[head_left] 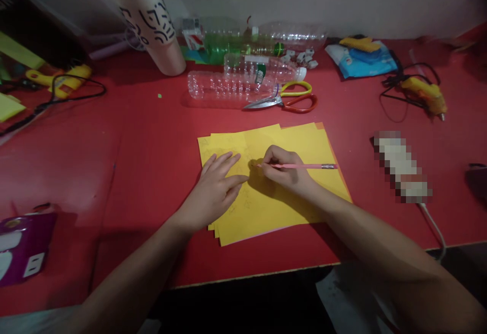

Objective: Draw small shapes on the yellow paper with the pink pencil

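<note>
Yellow paper sheets lie in a loose stack on the red table, with faint pencil marks on the left part of the top one. My left hand rests on the stack's left side, fingers spread and holding nothing. In my right hand is a pink pencil, pinched close to its point. The pencil's tip is at the paper near the middle, just right of my left hand, and its eraser end points right.
Behind the paper lie scissors, clear plastic bottles and a blue packet. A tumbler stands back left. Yellow glue guns with cables lie at both sides. A purple box is at the left of the red table.
</note>
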Action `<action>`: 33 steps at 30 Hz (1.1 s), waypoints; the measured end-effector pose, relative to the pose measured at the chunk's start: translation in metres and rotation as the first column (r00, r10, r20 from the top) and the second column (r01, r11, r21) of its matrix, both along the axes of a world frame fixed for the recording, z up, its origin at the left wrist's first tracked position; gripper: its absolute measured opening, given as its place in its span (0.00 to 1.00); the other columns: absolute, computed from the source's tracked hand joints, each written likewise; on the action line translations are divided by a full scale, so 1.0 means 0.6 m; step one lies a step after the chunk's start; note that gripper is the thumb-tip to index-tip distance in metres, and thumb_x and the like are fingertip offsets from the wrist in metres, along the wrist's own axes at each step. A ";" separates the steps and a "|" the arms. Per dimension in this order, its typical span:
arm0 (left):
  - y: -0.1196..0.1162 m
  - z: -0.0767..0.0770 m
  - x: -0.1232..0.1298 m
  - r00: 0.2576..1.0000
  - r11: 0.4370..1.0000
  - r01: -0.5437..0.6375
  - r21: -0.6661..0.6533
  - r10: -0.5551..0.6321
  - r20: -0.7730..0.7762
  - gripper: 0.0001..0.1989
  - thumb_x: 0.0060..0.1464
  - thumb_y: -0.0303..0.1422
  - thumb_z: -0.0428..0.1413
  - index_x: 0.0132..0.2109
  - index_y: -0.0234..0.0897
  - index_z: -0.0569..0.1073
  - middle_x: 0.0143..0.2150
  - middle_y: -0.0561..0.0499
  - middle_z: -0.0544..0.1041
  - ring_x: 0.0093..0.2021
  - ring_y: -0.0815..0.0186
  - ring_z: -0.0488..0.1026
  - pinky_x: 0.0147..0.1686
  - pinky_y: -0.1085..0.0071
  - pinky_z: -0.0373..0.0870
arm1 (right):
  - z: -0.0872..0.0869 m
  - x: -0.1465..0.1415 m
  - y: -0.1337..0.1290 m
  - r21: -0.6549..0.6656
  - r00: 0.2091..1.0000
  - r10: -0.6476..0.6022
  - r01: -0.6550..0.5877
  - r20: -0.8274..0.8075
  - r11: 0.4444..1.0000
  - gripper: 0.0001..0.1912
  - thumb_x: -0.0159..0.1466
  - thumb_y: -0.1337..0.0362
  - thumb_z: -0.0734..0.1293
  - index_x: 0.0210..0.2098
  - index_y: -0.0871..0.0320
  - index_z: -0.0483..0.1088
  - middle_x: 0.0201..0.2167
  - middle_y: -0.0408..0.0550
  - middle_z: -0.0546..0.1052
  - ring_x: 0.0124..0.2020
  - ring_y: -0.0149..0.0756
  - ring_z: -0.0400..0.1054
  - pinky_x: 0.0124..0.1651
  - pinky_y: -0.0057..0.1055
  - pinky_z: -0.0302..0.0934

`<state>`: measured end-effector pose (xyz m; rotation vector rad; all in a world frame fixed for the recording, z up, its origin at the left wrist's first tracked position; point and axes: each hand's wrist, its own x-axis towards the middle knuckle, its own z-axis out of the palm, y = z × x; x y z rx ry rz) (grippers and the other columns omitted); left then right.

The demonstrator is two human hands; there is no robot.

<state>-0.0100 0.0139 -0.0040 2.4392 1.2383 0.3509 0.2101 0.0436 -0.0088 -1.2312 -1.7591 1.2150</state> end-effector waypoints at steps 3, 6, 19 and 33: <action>0.000 -0.002 -0.001 1.000 1.000 0.005 0.012 -0.005 0.013 0.15 0.66 0.29 0.50 0.50 0.42 0.79 0.67 0.42 0.67 0.69 0.50 0.59 0.65 0.39 0.55 | -0.003 0.001 0.001 0.014 1.000 0.008 -0.008 0.002 1.000 0.08 0.58 0.67 0.64 0.25 0.54 0.59 0.19 0.36 0.63 0.21 0.26 0.53 0.25 0.29 0.46; 0.000 -0.004 -0.001 1.000 1.000 0.003 0.014 -0.004 0.023 0.15 0.65 0.28 0.50 0.51 0.43 0.79 0.67 0.43 0.67 0.69 0.50 0.59 0.65 0.39 0.54 | -0.003 0.002 0.000 0.011 1.000 0.013 -0.013 0.014 1.000 0.08 0.57 0.68 0.64 0.25 0.54 0.58 0.19 0.36 0.62 0.21 0.26 0.52 0.25 0.29 0.45; -0.001 -0.005 -0.002 1.000 1.000 0.003 0.015 -0.003 0.021 0.15 0.65 0.28 0.50 0.51 0.43 0.79 0.67 0.43 0.67 0.69 0.50 0.59 0.66 0.39 0.54 | 0.002 0.003 -0.001 0.025 0.999 0.036 -0.037 0.016 0.999 0.08 0.55 0.70 0.63 0.24 0.54 0.57 0.18 0.35 0.61 0.21 0.25 0.51 0.25 0.28 0.44; -0.001 -0.005 -0.001 1.000 0.999 0.009 0.041 -0.009 0.015 0.15 0.65 0.28 0.50 0.51 0.42 0.79 0.66 0.40 0.68 0.68 0.49 0.61 0.64 0.38 0.56 | 0.005 0.001 -0.002 0.036 0.999 0.035 -0.035 0.007 0.999 0.08 0.54 0.69 0.62 0.24 0.54 0.57 0.18 0.35 0.61 0.20 0.26 0.51 0.24 0.28 0.44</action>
